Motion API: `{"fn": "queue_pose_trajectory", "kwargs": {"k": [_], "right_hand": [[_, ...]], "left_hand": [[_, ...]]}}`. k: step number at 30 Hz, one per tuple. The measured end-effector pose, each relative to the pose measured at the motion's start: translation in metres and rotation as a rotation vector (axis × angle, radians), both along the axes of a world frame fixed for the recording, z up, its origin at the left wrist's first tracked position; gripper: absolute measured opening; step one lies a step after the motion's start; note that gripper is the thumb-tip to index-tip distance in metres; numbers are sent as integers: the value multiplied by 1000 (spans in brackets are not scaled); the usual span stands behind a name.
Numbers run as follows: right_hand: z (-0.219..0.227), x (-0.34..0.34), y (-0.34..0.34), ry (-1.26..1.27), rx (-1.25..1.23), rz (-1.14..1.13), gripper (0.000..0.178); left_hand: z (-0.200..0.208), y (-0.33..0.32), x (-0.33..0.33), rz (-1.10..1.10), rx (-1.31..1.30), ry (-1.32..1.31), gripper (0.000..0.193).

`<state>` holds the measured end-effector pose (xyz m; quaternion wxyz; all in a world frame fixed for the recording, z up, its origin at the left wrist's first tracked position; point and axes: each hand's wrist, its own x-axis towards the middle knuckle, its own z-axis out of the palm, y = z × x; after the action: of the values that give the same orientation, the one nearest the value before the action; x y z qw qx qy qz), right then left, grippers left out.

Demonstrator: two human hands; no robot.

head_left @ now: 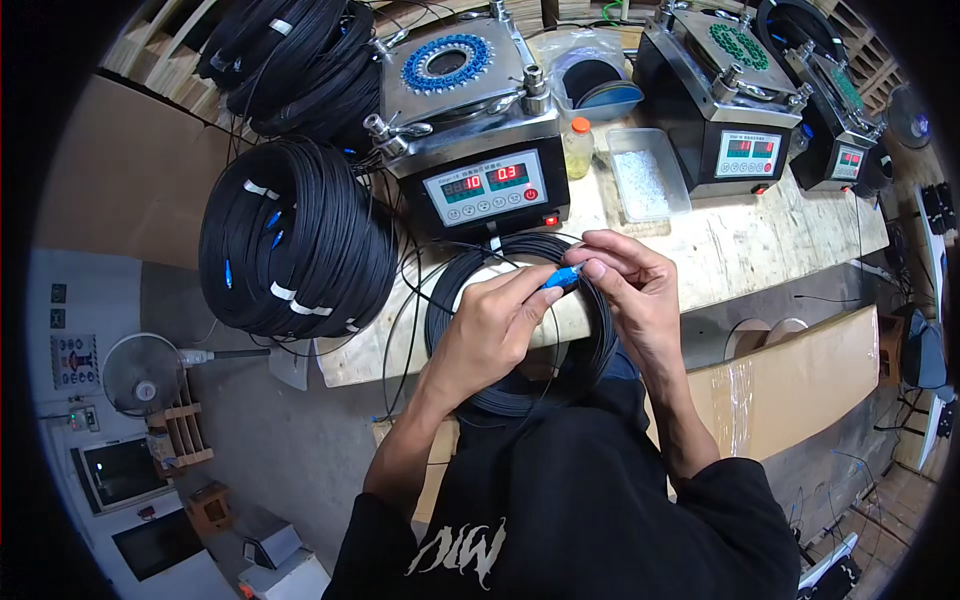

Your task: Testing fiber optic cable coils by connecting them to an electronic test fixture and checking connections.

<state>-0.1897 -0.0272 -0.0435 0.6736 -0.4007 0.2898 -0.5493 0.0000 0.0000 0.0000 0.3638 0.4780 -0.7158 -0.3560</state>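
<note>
A small blue fibre-optic connector on a thin black cable is pinched in my left hand, its tip pointing right. At that tip the thumb and fingers of my right hand close together; what they hold, if anything, is too small to make out. Below both hands a coil of black cable rests over the table's front edge and my lap. Just beyond stands a polishing machine with a lit red display and a round plate of blue-ringed holders on top.
Two more polishing machines stand along the wooden table. An orange-capped bottle and a clear tub of white bits sit between them. Stacked black cable coils fill the left; a cardboard box lies lower right.
</note>
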Motion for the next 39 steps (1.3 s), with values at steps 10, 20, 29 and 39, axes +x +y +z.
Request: {"fn": "queue_pose_trajectory", "kwargs": {"k": [10,20,29,39], "right_hand": [[-3,3,1,-90,41,1,32],[-3,5,6,36,43,-18,29],[0,15,8,-56,75,-110,33],[1,26,12,128,-169,-155,34]], "left_hand": [[-2,-2,1,-10,-12,4,23],[-3,-1,4,-32,-34,-19,23],[-3,1,-2,50,55,14,21],[1,2,1,85,201,178,25]]}}
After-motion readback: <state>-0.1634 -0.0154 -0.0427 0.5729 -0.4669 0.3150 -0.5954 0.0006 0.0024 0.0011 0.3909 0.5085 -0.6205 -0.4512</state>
